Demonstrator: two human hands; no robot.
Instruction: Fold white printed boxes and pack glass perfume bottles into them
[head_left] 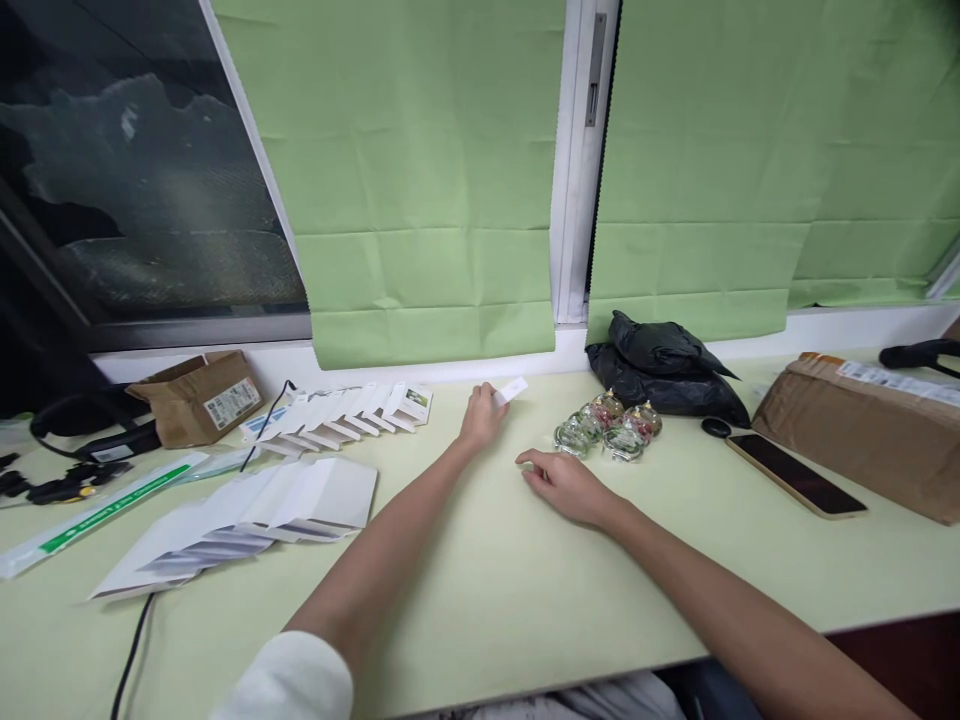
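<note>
My left hand (483,418) is closed around a small white card (511,391), which sticks out past the fingertips to the right, above the table. Its far part shows a faint mark; the rest is hidden by the hand. My right hand (570,486) rests at the table with loosely bent fingers, the index finger reaching left, and nothing in it. Just beyond that hand sits a cluster of clear glass-like baubles (609,428) with green, red and gold tints. Left of my left hand, several white folded cards (360,412) overlap in a row, the end one printed with a picture.
Larger white folded sheets (300,500) lie at the left, near a green-labelled clear strip (112,508) and a black cable (135,650). An opened cardboard box (202,400) stands behind. At right are black plastic bags (667,370), a phone (796,475) and a brown parcel (862,430).
</note>
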